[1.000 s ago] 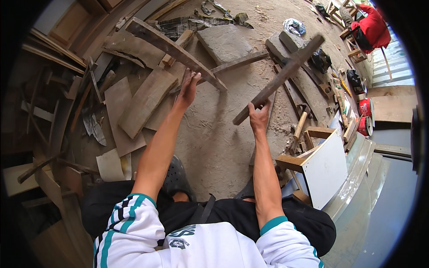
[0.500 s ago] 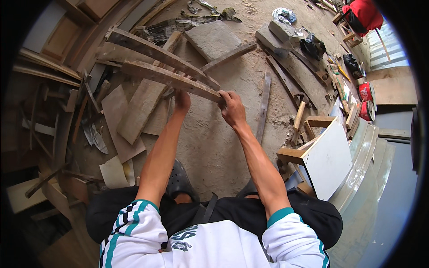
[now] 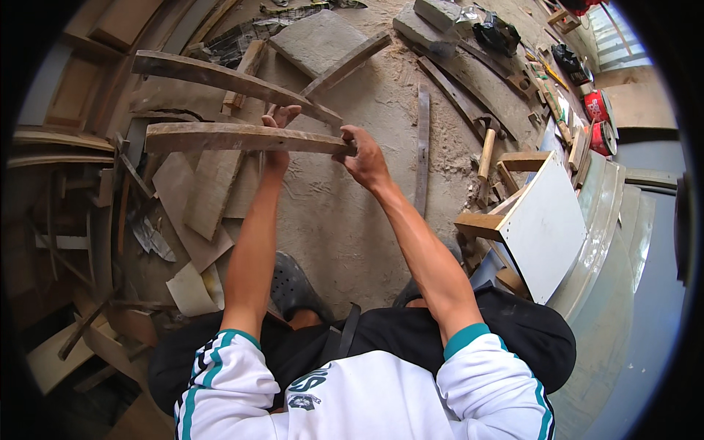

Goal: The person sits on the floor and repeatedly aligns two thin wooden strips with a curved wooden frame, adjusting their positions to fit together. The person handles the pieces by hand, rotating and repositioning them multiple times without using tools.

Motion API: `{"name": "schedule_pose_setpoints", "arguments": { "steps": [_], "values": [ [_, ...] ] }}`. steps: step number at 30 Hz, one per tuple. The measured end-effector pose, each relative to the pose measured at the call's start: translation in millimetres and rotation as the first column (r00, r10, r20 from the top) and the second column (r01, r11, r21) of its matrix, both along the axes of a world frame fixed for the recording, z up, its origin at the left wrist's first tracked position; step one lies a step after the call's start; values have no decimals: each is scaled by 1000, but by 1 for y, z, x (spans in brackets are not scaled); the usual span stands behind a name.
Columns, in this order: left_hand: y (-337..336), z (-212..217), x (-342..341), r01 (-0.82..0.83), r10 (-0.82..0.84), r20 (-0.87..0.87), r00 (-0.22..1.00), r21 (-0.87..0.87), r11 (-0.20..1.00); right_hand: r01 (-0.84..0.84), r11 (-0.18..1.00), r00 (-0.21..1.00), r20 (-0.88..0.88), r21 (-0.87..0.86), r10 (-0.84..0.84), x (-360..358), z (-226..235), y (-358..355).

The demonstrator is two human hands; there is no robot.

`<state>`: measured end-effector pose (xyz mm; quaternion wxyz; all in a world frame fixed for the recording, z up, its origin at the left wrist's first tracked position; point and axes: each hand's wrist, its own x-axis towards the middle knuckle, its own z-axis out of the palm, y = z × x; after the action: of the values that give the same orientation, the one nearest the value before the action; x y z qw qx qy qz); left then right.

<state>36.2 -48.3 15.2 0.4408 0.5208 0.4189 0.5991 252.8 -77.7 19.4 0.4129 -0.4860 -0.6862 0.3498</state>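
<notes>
A long, narrow wooden plank [image 3: 242, 137] is held level above the floor in front of me. My right hand [image 3: 364, 158] is closed round its right end, thumb and fingers on opposite sides. My left hand [image 3: 282, 117] is under the plank's middle, partly hidden by it, with its fingers stretched out beyond the far edge. A second wooden strip [image 3: 235, 84] lies just past them, slanting down toward the plank's right end. A third strip [image 3: 348, 64] rests with one end near the grey stone slab [image 3: 317, 42].
Boards [image 3: 213, 192] lie on the floor to the left, beside stacked wood scraps. To the right are a hammer [image 3: 486, 154], a white-topped wooden frame [image 3: 546, 227], red tins [image 3: 603, 138] and glass sheets [image 3: 601, 242]. A thin strip [image 3: 422, 150] lies on the floor near my right hand.
The held plank has swung from a slant to nearly level, its left end coming nearer to me. My left hand's fingers have spread out. The view has shifted slightly.
</notes>
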Motion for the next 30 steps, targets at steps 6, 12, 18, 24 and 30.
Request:
{"name": "schedule_pose_setpoints", "arguments": {
  "steps": [6, 12, 18, 24, 30],
  "values": [
    [7, -9, -15, 4, 9, -110, 994, 121, 993, -34, 998, 999, 26, 61, 33, -4, -3, -2],
    [5, 21, -23, 164, 5, -650, 760, 199, 966, 55, 998, 998, 5, 14, -55, -5, 0, 2],
    [5, 38, -30, 326, -83, -736, 672, 194, 925, 33, 997, 999, 9, 65, -33, -10, -5, 6],
    [-3, 30, -10, 148, -159, -178, 971, -74, 986, 24, 1000, 1000, -3, 19, -24, -7, -5, 9],
    [-1, 26, -14, 123, -172, -306, 937, -173, 977, 339, 940, 941, 20, -42, -338, 27, -24, 12]
  ]
}}
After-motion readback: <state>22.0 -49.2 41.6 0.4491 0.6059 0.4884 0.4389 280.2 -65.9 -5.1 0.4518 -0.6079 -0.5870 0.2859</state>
